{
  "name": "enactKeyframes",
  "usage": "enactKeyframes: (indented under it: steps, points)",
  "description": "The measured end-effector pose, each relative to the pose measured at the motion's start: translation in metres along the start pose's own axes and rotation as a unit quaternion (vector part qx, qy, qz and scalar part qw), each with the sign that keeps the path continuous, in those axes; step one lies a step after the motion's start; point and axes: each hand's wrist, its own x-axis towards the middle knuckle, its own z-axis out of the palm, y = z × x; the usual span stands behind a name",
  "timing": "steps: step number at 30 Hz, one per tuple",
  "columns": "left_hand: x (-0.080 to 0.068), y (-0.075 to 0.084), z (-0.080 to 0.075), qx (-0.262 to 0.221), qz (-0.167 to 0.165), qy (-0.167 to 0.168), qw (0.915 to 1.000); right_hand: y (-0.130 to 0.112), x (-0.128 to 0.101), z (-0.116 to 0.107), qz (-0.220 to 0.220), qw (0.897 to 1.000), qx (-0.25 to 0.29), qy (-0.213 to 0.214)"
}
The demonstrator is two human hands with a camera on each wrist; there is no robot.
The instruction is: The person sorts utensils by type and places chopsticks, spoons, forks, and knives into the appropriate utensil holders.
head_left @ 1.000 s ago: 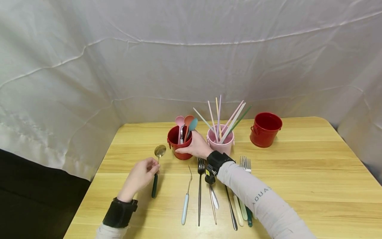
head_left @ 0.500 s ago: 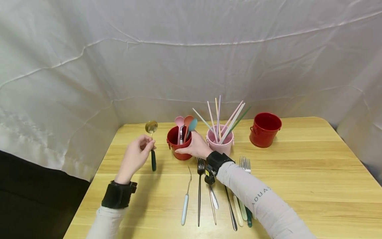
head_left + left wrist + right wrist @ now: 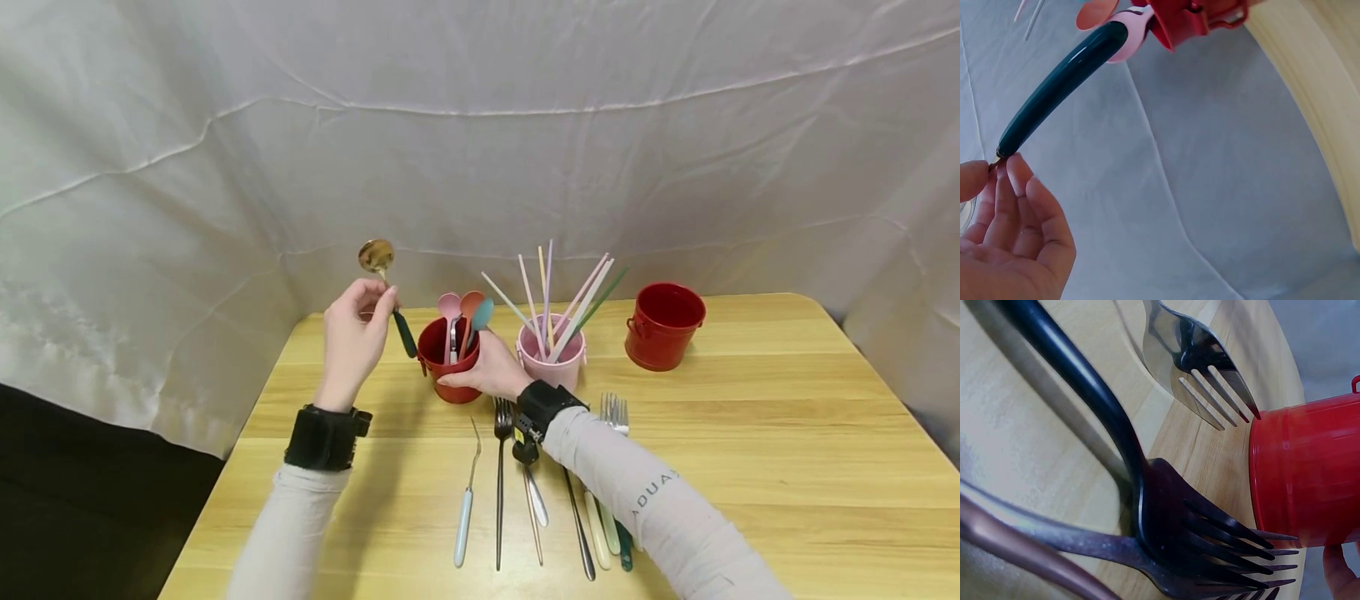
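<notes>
My left hand pinches a spoon by its thin neck, above the table and just left of the red bucket. The spoon's gold bowl points up and away. Its dark green handle slants down toward the bucket rim, and the left wrist view shows it overlapping a pink spoon. My right hand grips the bucket's right side, thumb across the front; only some fingertips show in the right wrist view. Inside the bucket stand a pink spoon, an orange spoon, a blue spoon and a silver-necked utensil.
A pink bucket of colored straws stands right of my right hand. Farther right is another red bucket. A fork with a light blue handle, a black fork and several other forks lie in front, partly under my right arm.
My left hand has lifted the spoon from near the table, moving it away from me and then right toward the bucket, its handle tilting toward the rim. The right hand stays on the bucket.
</notes>
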Motion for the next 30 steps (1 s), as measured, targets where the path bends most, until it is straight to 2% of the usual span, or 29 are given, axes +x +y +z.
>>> enactKeyframes:
  steps: [10, 23, 26, 30]
  points:
    - [0.015, -0.001, 0.021, -0.015, 0.007, 0.008, 0.9998, -0.001, 0.0, 0.001, -0.002, 1.0, 0.012, 0.001]
    - [0.019, -0.017, 0.038, 0.015, 0.0, -0.02, 0.9997, -0.002, 0.0, 0.001, -0.007, 1.0, 0.019, 0.0]
    - [0.019, -0.021, 0.041, 0.024, -0.011, -0.037, 0.999, -0.002, 0.0, 0.001, -0.007, 1.0, 0.016, 0.0]
    - [0.017, -0.028, 0.041, 0.046, -0.042, -0.082, 0.9947, -0.002, 0.001, 0.001, -0.005, 1.0, 0.014, -0.001]
